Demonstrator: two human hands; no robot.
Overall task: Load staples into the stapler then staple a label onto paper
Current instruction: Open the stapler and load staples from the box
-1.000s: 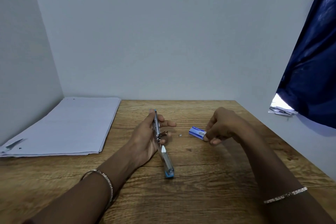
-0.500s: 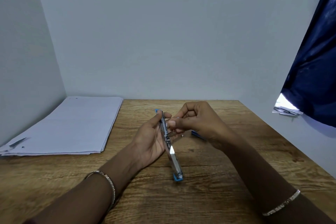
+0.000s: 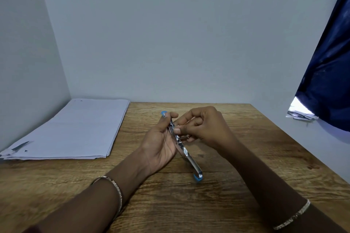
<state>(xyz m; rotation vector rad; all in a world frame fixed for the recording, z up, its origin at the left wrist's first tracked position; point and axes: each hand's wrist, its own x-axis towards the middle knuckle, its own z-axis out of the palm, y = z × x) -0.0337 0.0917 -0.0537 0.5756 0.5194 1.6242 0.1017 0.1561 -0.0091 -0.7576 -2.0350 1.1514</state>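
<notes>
One view, head camera. Centre of frame: the left hand gripped the stapler, which was swung open, its blue-tipped lower end apparently resting on the wooden table. The right hand, fingers curled, pinched at the stapler's mid-section; whether a staple strip lay between the fingertips was too small to tell. Left of frame: the paper stack, well apart from both hands. Likely hazards: a strip fed askew could jam or break apart in the channel; the slim, tilted body could twist within the left hand's grip; a sprung part could snap back onto a fingertip.
</notes>
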